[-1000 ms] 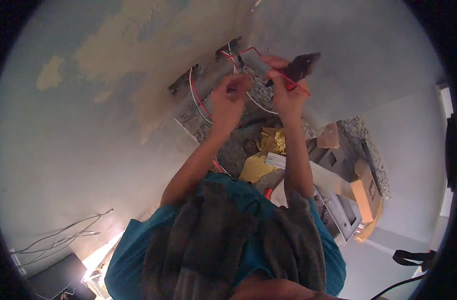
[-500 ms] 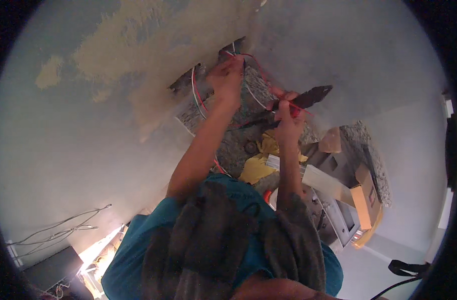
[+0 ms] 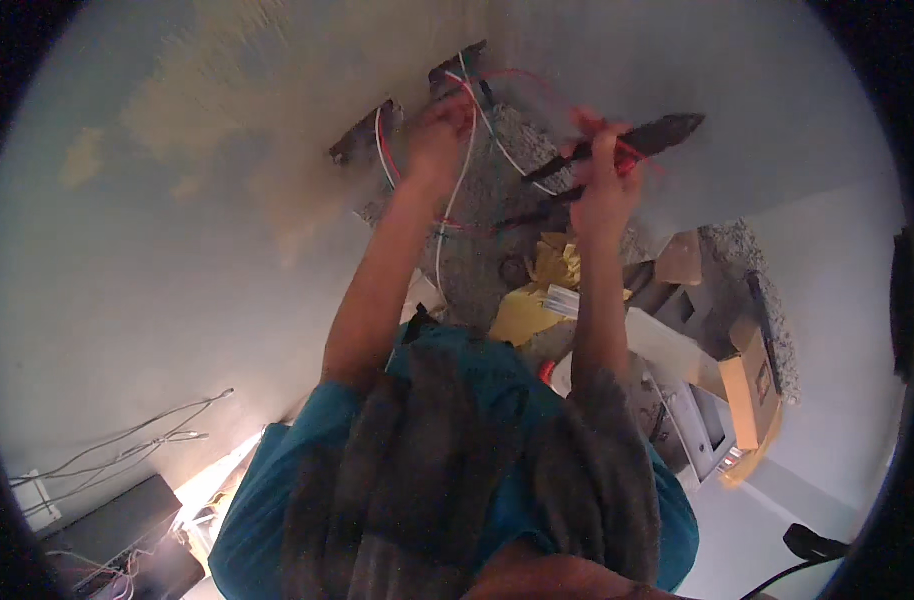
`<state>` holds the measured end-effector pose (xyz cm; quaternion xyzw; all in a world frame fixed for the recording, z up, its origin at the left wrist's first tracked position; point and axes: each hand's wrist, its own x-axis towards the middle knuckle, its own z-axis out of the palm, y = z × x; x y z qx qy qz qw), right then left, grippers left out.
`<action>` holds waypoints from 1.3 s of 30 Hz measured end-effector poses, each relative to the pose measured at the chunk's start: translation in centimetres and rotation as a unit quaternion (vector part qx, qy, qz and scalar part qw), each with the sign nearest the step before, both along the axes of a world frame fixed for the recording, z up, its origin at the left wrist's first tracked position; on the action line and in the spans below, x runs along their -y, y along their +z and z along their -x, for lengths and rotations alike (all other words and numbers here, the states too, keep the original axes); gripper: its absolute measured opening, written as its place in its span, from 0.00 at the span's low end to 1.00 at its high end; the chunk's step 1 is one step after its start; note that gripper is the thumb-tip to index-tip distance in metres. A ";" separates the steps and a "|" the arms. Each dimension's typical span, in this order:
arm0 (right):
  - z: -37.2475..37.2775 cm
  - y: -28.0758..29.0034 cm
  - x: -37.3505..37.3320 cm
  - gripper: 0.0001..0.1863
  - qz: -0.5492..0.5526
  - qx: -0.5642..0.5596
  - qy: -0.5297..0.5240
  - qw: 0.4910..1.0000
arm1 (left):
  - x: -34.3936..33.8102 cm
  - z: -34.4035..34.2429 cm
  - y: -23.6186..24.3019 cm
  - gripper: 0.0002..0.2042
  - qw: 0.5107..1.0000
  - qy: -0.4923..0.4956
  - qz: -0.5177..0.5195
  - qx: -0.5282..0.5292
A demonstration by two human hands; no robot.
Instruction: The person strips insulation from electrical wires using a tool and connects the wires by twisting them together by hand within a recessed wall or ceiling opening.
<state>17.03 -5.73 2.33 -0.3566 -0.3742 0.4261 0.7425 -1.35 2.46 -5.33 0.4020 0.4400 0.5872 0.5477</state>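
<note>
Dim, grainy, motion-blurred, lower-left glare

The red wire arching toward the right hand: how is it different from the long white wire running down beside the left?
The red wire arches across to the right hand; the white wire runs down beside the left hand. The red wire looks blurry, while the white wire looks crisper. Both are thin and curved.
</note>
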 end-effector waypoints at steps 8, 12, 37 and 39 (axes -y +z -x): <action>-0.5 5.2 -4.2 0.17 -0.100 0.248 -0.117 0.956 | 2.4 0.4 4.6 0.09 0.996 -0.072 0.033 0.029; 1.0 6.8 -6.8 0.17 -0.152 0.210 -0.077 0.963 | 2.8 0.3 4.8 0.14 0.997 -0.063 0.052 0.004; -4.7 -1.7 0.0 0.12 0.206 0.363 0.148 0.896 | 3.9 0.0 -1.1 0.07 0.993 -0.045 0.075 0.077; -5.5 -2.1 1.6 0.14 0.267 0.459 0.177 0.829 | 4.2 -0.4 -0.6 0.07 0.994 -0.034 0.087 0.061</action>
